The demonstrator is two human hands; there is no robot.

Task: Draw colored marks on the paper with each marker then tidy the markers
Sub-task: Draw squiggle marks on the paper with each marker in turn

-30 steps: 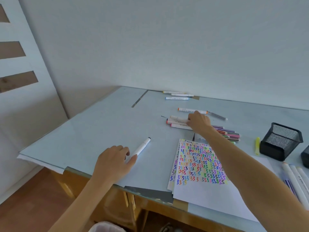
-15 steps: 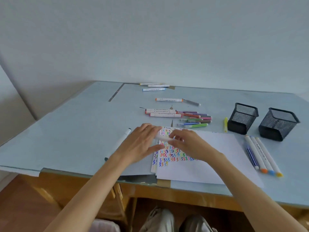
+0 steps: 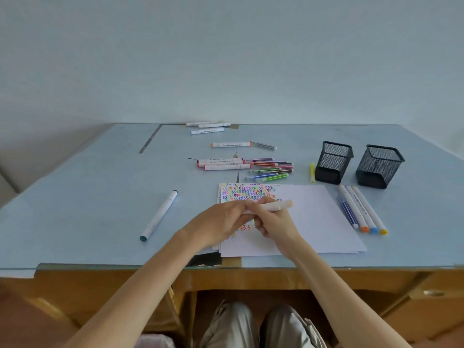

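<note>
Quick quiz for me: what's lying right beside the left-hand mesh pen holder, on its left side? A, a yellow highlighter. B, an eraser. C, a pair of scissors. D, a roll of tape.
A: a yellow highlighter lies on the desk just left of the nearer-to-centre mesh pen holder.

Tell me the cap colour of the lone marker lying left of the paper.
Dark teal caps on the lone marker, clearest in the head view.

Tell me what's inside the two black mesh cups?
Both black mesh pen cups look empty through the mesh, though their solid bases hide the very bottom.
</note>
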